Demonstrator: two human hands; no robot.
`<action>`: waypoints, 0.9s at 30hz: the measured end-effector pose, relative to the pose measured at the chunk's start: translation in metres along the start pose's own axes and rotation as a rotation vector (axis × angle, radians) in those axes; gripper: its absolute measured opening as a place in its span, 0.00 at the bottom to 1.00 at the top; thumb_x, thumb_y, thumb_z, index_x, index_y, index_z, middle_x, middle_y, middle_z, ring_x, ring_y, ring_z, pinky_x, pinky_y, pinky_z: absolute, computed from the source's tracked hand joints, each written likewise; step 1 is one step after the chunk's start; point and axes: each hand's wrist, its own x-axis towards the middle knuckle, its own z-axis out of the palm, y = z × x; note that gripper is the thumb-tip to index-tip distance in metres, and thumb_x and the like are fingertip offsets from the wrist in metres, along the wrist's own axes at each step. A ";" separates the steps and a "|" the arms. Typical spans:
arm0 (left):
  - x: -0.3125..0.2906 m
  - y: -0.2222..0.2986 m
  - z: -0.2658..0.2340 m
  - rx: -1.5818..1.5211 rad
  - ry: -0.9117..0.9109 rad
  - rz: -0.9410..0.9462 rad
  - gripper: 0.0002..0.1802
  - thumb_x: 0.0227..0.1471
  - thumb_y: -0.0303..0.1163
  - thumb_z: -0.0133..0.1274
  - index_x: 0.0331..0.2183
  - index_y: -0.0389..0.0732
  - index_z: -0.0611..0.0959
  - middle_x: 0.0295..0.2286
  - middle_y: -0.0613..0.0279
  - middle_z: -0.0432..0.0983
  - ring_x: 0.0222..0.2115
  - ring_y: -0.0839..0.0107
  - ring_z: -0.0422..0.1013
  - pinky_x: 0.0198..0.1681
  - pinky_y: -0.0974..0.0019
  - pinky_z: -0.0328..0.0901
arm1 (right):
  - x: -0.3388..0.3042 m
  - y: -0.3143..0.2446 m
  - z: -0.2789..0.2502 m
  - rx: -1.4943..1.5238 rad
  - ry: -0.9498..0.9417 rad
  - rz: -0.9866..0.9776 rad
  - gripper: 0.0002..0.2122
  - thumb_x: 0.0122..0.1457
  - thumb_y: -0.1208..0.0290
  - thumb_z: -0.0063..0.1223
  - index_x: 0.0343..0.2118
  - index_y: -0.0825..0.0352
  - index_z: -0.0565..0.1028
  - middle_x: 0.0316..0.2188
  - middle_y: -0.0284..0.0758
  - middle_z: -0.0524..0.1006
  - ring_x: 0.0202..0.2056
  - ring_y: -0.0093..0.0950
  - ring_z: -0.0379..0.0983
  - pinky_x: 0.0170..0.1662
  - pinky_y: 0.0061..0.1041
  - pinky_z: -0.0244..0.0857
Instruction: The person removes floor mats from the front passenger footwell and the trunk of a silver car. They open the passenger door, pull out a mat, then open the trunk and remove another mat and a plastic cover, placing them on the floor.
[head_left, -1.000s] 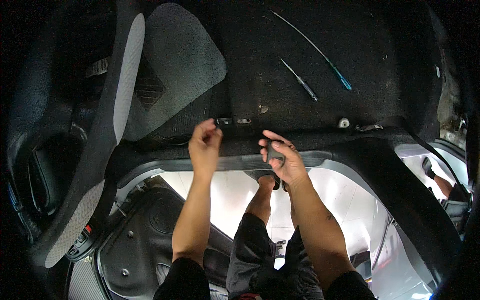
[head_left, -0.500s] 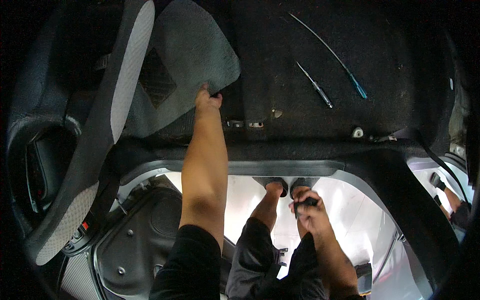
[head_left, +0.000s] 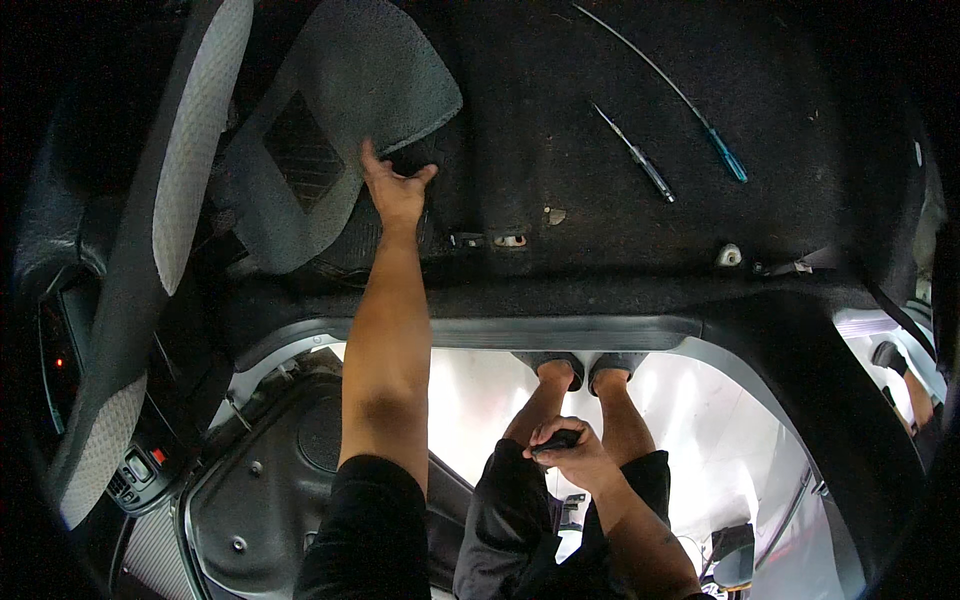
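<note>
Touching fuzzy mat (head_left: pixel 365 85): left fingers (head_left: pixel 369 156), grip unclear; right fingers (head_left: pixel 546 429) clasping oblong black object (head_left: pixel 557 441).

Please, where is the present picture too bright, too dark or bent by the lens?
Head view: glare washes out the pale floor; head view: the carpet lies in shadow; head view: the door sill curves at its ends, perhaps partly from the lens; head view: the black object in the right hand is too dark to identify.
</note>
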 end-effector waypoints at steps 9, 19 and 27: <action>0.030 0.033 -0.018 0.779 0.291 0.186 0.26 0.62 0.53 0.54 0.48 0.39 0.83 0.48 0.42 0.73 0.51 0.42 0.69 0.51 0.47 0.67 | 0.009 0.001 0.011 -0.187 -0.058 0.113 0.11 0.52 0.92 0.63 0.36 0.71 0.78 0.38 0.40 0.80 0.44 0.34 0.81 0.52 0.36 0.79; -0.094 0.154 -0.156 0.232 -0.029 0.759 0.17 0.57 0.24 0.52 0.49 0.36 0.82 0.44 0.47 0.81 0.41 0.51 0.80 0.46 0.54 0.73 | 0.031 0.002 0.014 -0.244 -0.028 0.122 0.10 0.54 0.92 0.59 0.37 0.74 0.79 0.40 0.43 0.81 0.44 0.34 0.82 0.52 0.30 0.77; -0.184 0.209 -0.028 0.124 -0.524 0.679 0.11 0.57 0.34 0.57 0.42 0.43 0.80 0.40 0.56 0.82 0.37 0.55 0.80 0.35 0.54 0.76 | 0.036 0.001 0.006 -0.216 -0.013 0.027 0.08 0.54 0.84 0.65 0.36 0.71 0.79 0.34 0.37 0.82 0.36 0.25 0.81 0.39 0.21 0.72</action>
